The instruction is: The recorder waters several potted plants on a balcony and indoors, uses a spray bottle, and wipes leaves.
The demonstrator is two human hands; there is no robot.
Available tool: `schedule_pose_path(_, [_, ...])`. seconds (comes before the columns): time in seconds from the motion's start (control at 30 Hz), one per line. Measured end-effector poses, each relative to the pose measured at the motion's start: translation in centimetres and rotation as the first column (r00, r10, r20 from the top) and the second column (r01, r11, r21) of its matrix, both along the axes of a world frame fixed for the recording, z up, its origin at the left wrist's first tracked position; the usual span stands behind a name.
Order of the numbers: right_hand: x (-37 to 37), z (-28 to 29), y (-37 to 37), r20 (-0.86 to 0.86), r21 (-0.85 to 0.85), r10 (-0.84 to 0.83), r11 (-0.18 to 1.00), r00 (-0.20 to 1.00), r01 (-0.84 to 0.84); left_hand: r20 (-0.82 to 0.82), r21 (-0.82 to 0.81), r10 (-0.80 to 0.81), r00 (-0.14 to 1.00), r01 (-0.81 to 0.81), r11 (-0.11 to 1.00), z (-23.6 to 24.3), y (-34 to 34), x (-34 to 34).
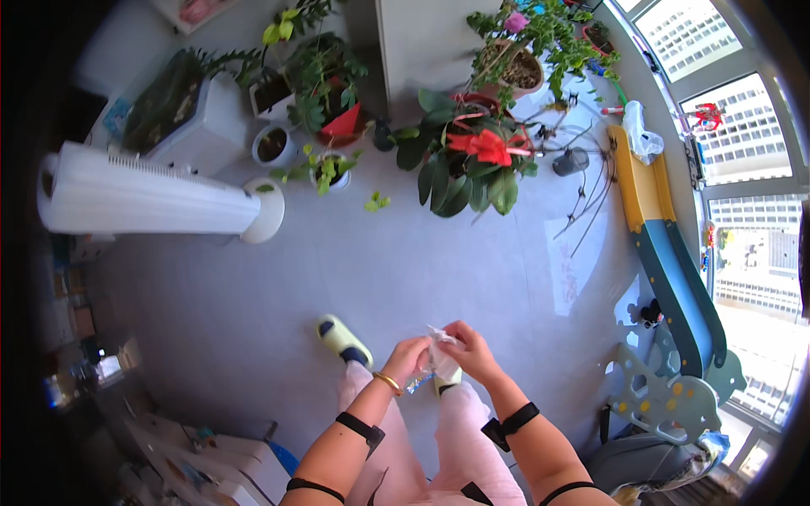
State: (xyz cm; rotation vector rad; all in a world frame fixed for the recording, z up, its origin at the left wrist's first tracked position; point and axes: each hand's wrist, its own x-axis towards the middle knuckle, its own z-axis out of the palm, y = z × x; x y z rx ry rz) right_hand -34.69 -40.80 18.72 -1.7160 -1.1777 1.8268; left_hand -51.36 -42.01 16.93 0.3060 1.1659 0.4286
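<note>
Roughly between five and six o'clock from the view's centre, the person's left hand (409, 357) and right hand (472, 352) pinch a crumpled white tissue (441, 361), fingers closed on it from both sides. A yellow-green slipper (344, 340) rests toward ten o'clock of it, and a slide (672, 287) stands near three o'clock.

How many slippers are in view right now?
2: the left slipper, on the left foot; the right slipper, partly hidden below the crumpled white material between the left hand and right hand. Others could be hidden.

Home, with child's slide (677, 291), houseplants (437, 179)
</note>
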Motion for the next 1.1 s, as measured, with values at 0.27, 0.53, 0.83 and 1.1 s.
schedule_pose_path(0.27, [-3.3, -1.3, 10.4, 0.133, 0.013, -0.386, 0.921, 0.913, 0.388, -0.219, 0.190, -0.329, 0.918, 0.371, 0.909, 0.0, 13.7, -6.1])
schedule_pose_path(0.53, [-13.0, 0.2, 21.0, -0.314, -0.126, -0.636, 0.764, 0.705, 0.633, -0.294, 0.475, -0.251, 0.922, 0.368, 0.799, 1.4, 27.4, -10.3])
schedule_pose_path(0.83, [-3.0, -4.0, 16.3, -0.006, -0.241, -0.756, 0.637, 0.655, 0.732, -0.770, 0.537, -0.058, 0.635, 0.695, 0.478, -0.8, 48.1, 0.8])
schedule_pose_path(1.1, [1.7, -8.4, 9.9, 0.136, -0.361, -0.821, 0.480, 0.554, 0.800, -0.975, 0.196, -0.049, 0.216, 0.946, 0.259, -9.1, 57.1, 8.8])
